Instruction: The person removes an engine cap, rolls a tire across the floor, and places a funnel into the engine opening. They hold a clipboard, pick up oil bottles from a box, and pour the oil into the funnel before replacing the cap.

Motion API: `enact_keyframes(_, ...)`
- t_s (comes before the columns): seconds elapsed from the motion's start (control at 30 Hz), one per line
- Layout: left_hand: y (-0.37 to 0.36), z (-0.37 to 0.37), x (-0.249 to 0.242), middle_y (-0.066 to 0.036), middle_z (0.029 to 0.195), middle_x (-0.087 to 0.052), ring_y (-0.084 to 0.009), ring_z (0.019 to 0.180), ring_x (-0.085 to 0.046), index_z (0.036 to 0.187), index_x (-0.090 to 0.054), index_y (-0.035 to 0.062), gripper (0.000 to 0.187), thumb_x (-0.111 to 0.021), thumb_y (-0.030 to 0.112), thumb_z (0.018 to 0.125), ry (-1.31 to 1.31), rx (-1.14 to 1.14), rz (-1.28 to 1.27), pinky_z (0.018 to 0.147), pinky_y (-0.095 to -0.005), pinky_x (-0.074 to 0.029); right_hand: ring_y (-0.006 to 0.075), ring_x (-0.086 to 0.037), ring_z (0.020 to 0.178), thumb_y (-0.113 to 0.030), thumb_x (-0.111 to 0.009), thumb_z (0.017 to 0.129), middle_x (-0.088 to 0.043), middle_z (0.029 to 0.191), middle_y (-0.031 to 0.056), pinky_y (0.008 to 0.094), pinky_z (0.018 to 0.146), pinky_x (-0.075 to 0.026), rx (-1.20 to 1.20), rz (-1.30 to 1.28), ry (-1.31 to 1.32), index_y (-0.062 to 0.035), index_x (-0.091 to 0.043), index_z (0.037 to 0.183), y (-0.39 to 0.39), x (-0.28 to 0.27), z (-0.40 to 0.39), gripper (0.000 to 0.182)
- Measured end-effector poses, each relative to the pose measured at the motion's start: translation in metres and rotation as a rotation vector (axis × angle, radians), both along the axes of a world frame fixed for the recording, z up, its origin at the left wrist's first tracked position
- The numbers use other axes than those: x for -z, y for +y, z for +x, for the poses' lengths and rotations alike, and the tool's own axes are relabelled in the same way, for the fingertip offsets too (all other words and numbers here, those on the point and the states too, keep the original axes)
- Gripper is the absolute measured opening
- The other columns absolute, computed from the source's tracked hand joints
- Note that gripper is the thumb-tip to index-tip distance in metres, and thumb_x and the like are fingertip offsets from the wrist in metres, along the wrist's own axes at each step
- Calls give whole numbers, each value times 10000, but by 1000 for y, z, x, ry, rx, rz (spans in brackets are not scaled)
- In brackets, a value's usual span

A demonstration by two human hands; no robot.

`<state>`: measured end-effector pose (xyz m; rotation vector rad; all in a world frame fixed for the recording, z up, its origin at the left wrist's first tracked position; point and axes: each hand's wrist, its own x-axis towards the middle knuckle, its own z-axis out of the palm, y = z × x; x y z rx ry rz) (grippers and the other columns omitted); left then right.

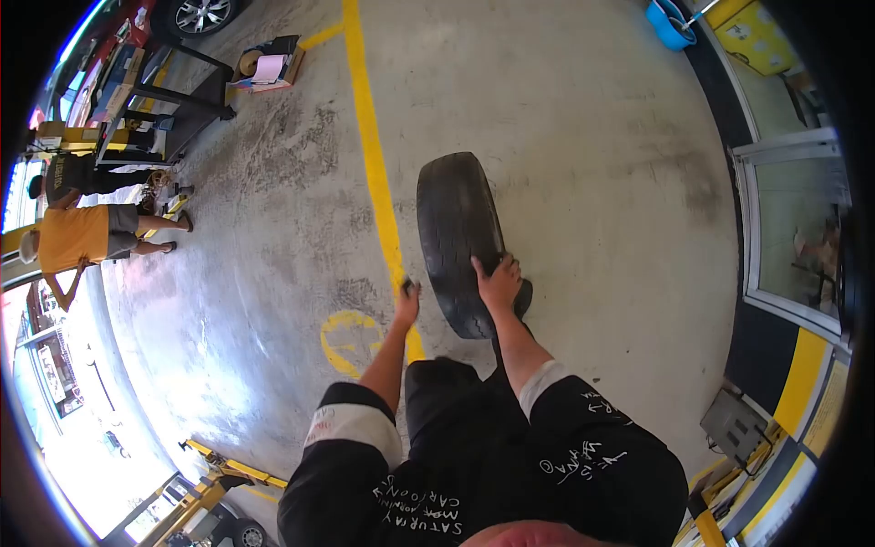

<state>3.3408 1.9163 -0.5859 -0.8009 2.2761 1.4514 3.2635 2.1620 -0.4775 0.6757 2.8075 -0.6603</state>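
A worn black tire stands upright on its tread in front of me, leaning slightly. My right hand grips its near right edge, with the thumb on the tread and the fingers over the side. Left of the tire, apart from it, my left hand is closed around a small dark object, too small to name. Beneath both hands is the grey concrete floor, with a yellow painted line running just left of the tire.
Two people, one in an orange shirt, stand at the left near a dark work cart. A box with papers sits on the floor. A glazed door is at the right, a blue bucket at the upper right.
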Motion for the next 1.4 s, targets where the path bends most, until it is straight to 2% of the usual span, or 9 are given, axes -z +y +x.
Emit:
enact_keyframes(0.2,51,-19,-40,-305,1438,-349,-429,1346,-339,1439,-262,-45,706,-565,175,840,-199,305,30,1120,-433,-298,386,-497,1164,-643,-526,858,-517,1222,241,498,953,-415,189,-92,-157,8,-467,1270,-15,-14,-216,773)
enact_keyframes(0.33,71,-146,-47,-319,1390,-401,-440,1315,-374,1412,-346,-19,692,-577,156,783,29,403,21,1087,-456,-336,407,-553,1055,-505,-547,911,-566,1123,272,453,934,-440,172,-357,336,69,-555,1166,19,-1,-245,628)
enact_keyframes(0.63,-5,-479,-85,-134,1174,-630,-236,1108,-559,1328,-529,75,509,-541,221,840,-236,-34,607,903,-341,-432,448,-497,1126,-625,-504,876,-501,1215,274,533,936,-423,105,34,27,-62,-421,1349,-29,14,-326,740)
enact_keyframes(0.83,-24,-524,13,-156,1055,-674,-256,943,-627,1270,-576,58,448,-531,171,838,-81,389,-43,805,-366,-492,390,-531,1109,-666,-455,878,-531,1200,220,546,911,-422,92,144,-220,-84,-467,1278,-67,-41,-587,706)
enact_keyframes(0.9,-8,-549,-34,-184,1119,-650,-262,1039,-611,1292,-544,31,520,-554,152,787,-395,344,139,858,-391,-489,359,-544,1134,-645,-456,887,-541,1222,197,533,919,-429,79,-29,-217,-77,-480,1272,-61,-37,-654,687)
enact_keyframes(1.07,-40,-687,-29,-143,881,-678,-211,756,-627,1336,-499,-21,603,-569,164,767,-177,-87,77,674,-342,-511,400,-532,1142,-559,-481,909,-546,1237,230,519,950,-420,-23,-183,62,-38,-483,1304,-32,-18,-637,654)
enact_keyframes(1.1,-58,-734,-43,-207,1127,-645,-275,1022,-625,1346,-513,36,611,-553,211,762,-266,-6,57,880,-367,-490,373,-510,1186,-524,-499,916,-521,1283,213,495,976,-412,-130,-86,-43,-20,-474,1309,-33,-18,-628,639)
enact_keyframes(1.3,-128,-919,-88,-223,1186,-626,-251,1106,-584,1428,-426,78,646,-546,193,804,-79,-246,516,949,-326,-436,370,-541,1115,-544,-479,925,-549,1195,195,497,932,-427,-198,-25,-51,-66,-470,1309,-100,3,-752,613)
enact_keyframes(1.4,-133,-934,-15,-227,1220,-603,-295,1204,-528,1408,-412,21,611,-555,213,846,37,-255,430,1020,-345,-386,351,-546,1120,-565,-475,924,-545,1205,175,489,914,-438,-203,76,-49,-90,-495,1269,-130,-19,-878,588)
